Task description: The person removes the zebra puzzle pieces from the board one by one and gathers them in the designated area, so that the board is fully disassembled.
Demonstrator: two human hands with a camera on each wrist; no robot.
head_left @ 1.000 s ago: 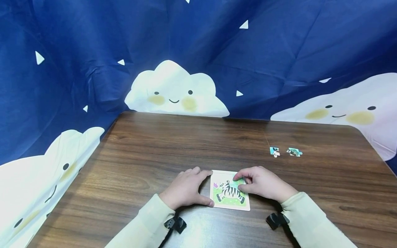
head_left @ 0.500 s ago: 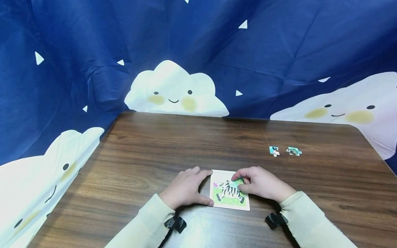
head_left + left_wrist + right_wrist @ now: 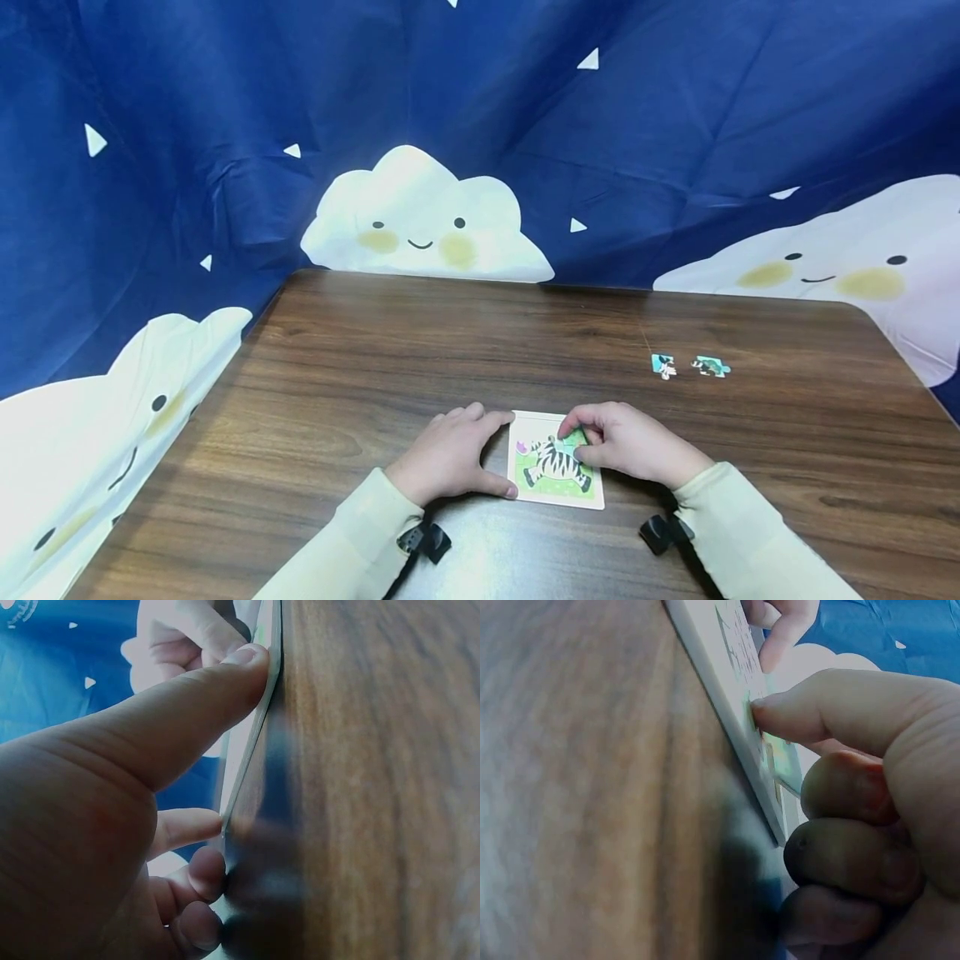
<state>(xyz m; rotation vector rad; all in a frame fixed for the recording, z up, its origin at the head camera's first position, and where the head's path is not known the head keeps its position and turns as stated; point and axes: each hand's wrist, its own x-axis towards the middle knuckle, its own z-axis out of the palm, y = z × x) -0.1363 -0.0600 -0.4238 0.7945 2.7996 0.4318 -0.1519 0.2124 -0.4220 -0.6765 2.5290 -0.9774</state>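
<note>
A square zebra jigsaw board (image 3: 558, 502) with a pale border lies flat on the table. My left hand (image 3: 459, 454) spans its left side: the index fingertip touches the upper corner and the thumb presses the lower one. Over the board's upper right, my right hand (image 3: 637, 442) pinches a green puzzle piece (image 3: 575, 437) between thumb and index finger. In the right wrist view that piece (image 3: 786, 761) stands tilted against the board, its far edge raised; the other fingers are curled under. The index fingertip is hidden there behind the thumb.
Two loose puzzle pieces lie at the back right: one with black-and-white markings (image 3: 663, 366) and a blue-green one (image 3: 710, 367). The brown wooden table (image 3: 360, 358) ends at a blue curtain (image 3: 600, 150) printed with clouds.
My right hand has shifted slightly to the left over the board, and more green of the piece shows between its fingers. The left hand and the board have stayed still.
</note>
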